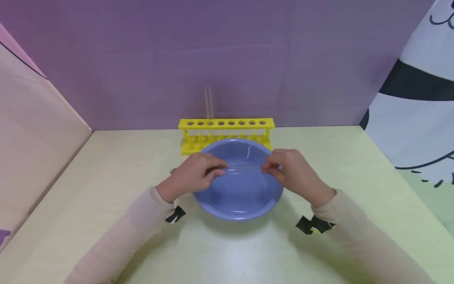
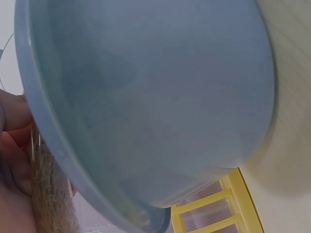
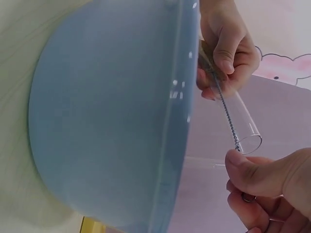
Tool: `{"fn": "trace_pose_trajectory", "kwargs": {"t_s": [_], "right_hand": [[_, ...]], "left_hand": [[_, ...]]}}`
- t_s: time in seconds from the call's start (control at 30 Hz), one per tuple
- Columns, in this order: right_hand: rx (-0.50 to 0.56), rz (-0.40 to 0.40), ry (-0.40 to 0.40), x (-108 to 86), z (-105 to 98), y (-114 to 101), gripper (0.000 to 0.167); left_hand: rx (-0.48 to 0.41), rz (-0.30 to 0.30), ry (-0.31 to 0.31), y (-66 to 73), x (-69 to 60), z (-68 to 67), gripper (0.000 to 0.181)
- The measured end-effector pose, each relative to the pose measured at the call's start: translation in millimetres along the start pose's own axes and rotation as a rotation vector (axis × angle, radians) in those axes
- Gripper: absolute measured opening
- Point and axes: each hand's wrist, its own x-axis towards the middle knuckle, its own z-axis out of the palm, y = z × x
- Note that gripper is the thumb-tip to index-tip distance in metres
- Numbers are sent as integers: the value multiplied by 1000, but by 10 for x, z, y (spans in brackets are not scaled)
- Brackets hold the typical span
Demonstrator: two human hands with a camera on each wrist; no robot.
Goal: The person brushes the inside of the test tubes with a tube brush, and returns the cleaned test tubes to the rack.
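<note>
Over the blue basin, my left hand grips a clear glass test tube that lies roughly level. A test tube brush is inside it; its bristles show through the glass in the left wrist view. The brush's twisted wire handle comes out of the tube's open mouth. My right hand pinches the end of that handle, close to the mouth, and a small wire loop shows between its fingers in the right wrist view. The left fingers hide part of the tube.
Behind the basin stands a yellow test tube rack, with another clear test tube upright in one of its holes. The pale wood-grain table meets a purple backdrop at the rear.
</note>
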Motion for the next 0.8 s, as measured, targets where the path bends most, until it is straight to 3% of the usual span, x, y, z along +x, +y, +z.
{"fn": "trace_pose_trajectory", "kwargs": {"t_s": [0.17, 0.47, 0.8], "right_hand": [[-17, -10, -12, 43, -13, 14, 20], [-8, 37, -105, 76, -52, 43, 21], [81, 75, -183, 106, -105, 71, 27]], "left_hand": [[43, 5, 28, 3, 6, 9, 23], [101, 39, 102, 3, -4, 56, 22], [154, 44, 153, 11, -29, 61, 22]]}}
